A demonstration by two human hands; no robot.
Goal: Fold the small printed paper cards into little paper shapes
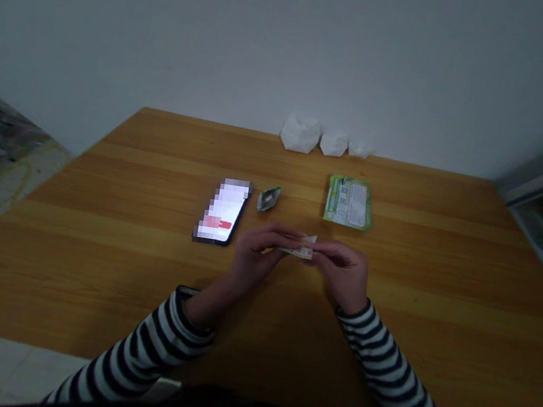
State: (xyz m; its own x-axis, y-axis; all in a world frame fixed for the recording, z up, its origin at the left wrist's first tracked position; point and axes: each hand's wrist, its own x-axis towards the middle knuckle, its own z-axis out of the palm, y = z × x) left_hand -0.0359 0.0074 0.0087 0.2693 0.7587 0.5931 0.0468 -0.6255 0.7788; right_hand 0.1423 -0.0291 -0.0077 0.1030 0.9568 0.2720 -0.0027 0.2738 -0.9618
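Above the wooden table, my left hand (261,250) and my right hand (344,272) meet in front of me. Between them is a small, light, flat packet with orange print (301,252), pinched at its left side by my left fingers and at its right end by my right thumb and fingers. My fingers cover much of it, so its exact kind is unclear. Just beyond my left hand lies a small crumpled green and silver wrapper (269,199). A green and white printed pouch (350,202) lies flat past my right hand.
A phone with a lit screen (223,211) lies left of my left hand. Several white folded paper shapes (301,134) stand along the table's back edge, against the wall (294,45). The wooden table (93,252) reaches out to both sides.
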